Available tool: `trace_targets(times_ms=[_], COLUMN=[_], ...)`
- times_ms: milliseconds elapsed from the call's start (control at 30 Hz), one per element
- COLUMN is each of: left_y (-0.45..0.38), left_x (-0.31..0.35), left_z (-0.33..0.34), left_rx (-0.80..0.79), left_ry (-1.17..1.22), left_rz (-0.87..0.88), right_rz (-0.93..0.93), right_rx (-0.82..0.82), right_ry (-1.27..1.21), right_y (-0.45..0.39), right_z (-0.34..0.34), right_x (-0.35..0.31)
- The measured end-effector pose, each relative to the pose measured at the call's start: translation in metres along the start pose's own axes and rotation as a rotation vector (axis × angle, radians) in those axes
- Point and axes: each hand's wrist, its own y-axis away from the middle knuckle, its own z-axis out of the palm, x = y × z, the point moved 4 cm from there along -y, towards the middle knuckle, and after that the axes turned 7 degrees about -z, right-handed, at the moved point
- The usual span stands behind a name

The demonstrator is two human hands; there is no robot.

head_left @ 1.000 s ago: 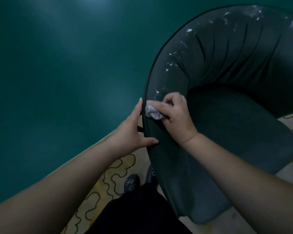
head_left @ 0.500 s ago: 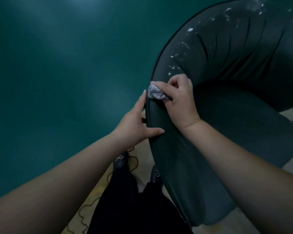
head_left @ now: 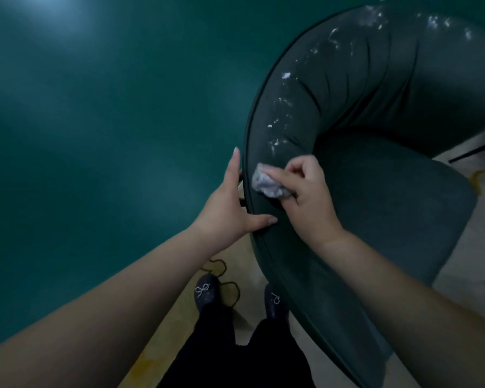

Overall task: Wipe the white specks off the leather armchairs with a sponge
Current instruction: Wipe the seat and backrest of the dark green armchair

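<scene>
Teal wall (head_left: 95,121), armchair (head_left: 403,214), hands (head_left: 308,197) gripping sponge (head_left: 268,186)

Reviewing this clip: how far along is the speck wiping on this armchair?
Early going. Done: the armchair rim nearest the person looks free of specks. In hand: the right hand presses the sponge on the rim while the left hand steadies the edge. Left: white specks trail up the backrest rim ahead of the sponge and across its top.
</scene>
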Motion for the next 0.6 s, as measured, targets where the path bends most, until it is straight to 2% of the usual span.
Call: trace_targets(times_ms=[200,300,433,600], left_y=[-0.023,-0.031,-0.044,-0.065], left_x=[0.009,0.011,0.015,0.026], left_z=[-0.013,-0.015,-0.019,-0.026], left_rx=[-0.067,-0.083,-0.094,-0.086], left_ry=[-0.03,-0.024,-0.02,-0.028], left_rz=[0.039,0.046,0.032,0.032], right_rz=[0.105,0.145,0.083,0.053], right_rx=[0.123,0.163,0.147,0.225], right_ry=[0.03,0.014,0.011,0.097], right_y=[-0.066,-0.06,-0.033,-0.109], right_z=[0.003,0.006,0.006,-0.006], right_x=[0.02,0.019,0.011,0.039])
